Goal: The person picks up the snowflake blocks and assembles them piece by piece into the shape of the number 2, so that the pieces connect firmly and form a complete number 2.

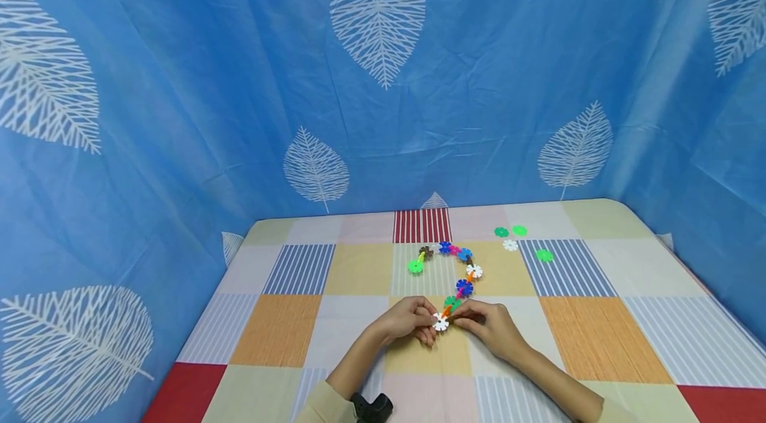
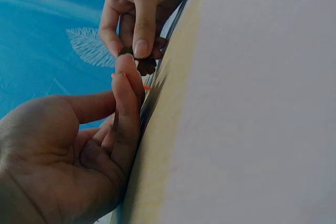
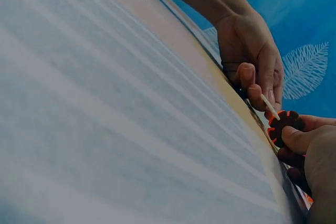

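A chain of colourful notched flower discs (image 1: 464, 288) curves over the patchwork cloth, with a bright green disc (image 1: 415, 267) at its far end. At the near end is a white disc (image 1: 440, 322), beside an orange disc (image 1: 447, 311). My left hand (image 1: 408, 320) pinches the white disc between thumb and fingers; it shows edge-on in the right wrist view. My right hand (image 1: 492, 327) pinches a brown disc (image 3: 285, 126) against the white one. From the left wrist, the brown disc (image 2: 147, 66) is partly covered by fingertips.
Loose discs lie at the back right: a dark green one (image 1: 501, 232), a white one (image 1: 510, 245) and light green ones (image 1: 544, 255). A blue curtain (image 1: 383, 143) with leaf prints surrounds the table (image 1: 281, 330). A black device (image 1: 374, 408) sits by the left wrist.
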The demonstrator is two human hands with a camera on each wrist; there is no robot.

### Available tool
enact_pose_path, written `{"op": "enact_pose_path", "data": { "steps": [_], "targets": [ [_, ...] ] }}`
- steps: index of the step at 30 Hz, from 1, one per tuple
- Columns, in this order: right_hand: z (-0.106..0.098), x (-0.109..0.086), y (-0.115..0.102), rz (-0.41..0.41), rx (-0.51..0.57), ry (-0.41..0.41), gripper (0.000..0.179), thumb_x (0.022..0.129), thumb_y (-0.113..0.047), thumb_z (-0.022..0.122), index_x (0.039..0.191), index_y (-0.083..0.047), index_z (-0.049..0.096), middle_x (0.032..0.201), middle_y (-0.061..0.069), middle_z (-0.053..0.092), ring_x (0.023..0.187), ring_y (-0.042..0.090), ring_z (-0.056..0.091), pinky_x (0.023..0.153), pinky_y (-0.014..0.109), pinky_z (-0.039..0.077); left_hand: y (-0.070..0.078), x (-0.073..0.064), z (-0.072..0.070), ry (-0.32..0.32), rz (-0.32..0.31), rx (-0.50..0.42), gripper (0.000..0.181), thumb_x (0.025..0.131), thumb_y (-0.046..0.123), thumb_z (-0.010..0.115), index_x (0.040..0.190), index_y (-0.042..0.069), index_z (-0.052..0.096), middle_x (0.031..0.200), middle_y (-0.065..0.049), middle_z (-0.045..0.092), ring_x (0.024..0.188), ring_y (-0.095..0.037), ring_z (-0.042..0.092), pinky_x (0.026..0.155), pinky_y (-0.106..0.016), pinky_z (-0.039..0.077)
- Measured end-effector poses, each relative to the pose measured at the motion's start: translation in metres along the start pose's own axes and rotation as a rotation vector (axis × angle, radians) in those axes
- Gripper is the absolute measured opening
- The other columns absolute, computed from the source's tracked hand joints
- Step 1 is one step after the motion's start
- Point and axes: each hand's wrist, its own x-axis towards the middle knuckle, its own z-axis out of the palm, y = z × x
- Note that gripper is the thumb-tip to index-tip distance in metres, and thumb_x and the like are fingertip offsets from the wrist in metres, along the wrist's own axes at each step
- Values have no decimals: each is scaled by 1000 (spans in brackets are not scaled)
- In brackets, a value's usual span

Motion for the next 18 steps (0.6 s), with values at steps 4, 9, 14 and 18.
{"op": "enact_pose_path", "data": {
  "steps": [4,9,14,18],
  "targets": [
    [-2,5,-11,-38,24,-15,19,71,7,73,84,-5,69,79,4,68,69,19,65,60,23,52,-1,0,1,11,13,20,5,90,-9,48,94,-10,49,64,-7,59,51,-13,58,49,-20,49],
    [-8,12,-28,-109,45,-32,20,67,12,73,81,-1,68,77,8,67,69,22,65,61,26,53,-2,0,3,22,14,22,5,89,-11,48,93,-9,49,65,-10,60,52,-13,59,50,-21,50],
    [-10,18,-27,-146,77,-62,20,68,12,72,82,-1,68,77,9,67,70,21,65,62,26,53,-3,0,4,71,1,-2,7,88,-10,49,95,-11,48,69,-17,63,54,-14,61,53,-23,52],
    [-13,22,-19,-162,104,-111,20,71,13,70,84,-2,67,78,9,67,71,21,65,61,27,53,-3,1,6,117,-14,-7,6,88,-8,51,94,-8,49,71,-20,65,55,-15,62,53,-24,53]
  ]
}}
